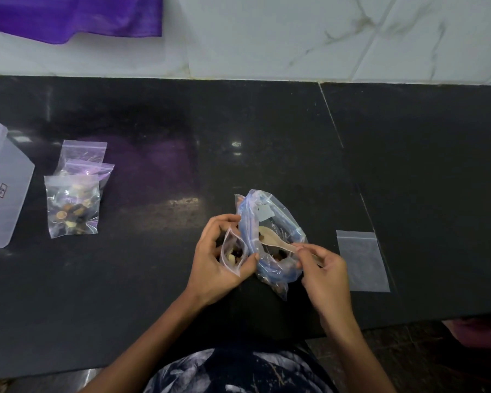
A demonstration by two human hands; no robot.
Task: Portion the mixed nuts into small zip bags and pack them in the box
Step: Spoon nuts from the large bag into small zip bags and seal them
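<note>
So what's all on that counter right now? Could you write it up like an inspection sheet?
Surface: dark stone counter.
Job's things: big nut bag open, spoon inside; small bag part filled; three filled bags at left; empty bag at right; plastic box at far left.
Clutter: nothing seen.
Hands: left hand holds the small bag; right hand pinches the spoon.
Cables: nothing seen.
Surroundings: marble wall, purple cloth.

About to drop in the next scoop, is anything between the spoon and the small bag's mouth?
Only the big bag's rim: the spoon sits inside it, and the small bag in the left hand gapes just beside.
</note>
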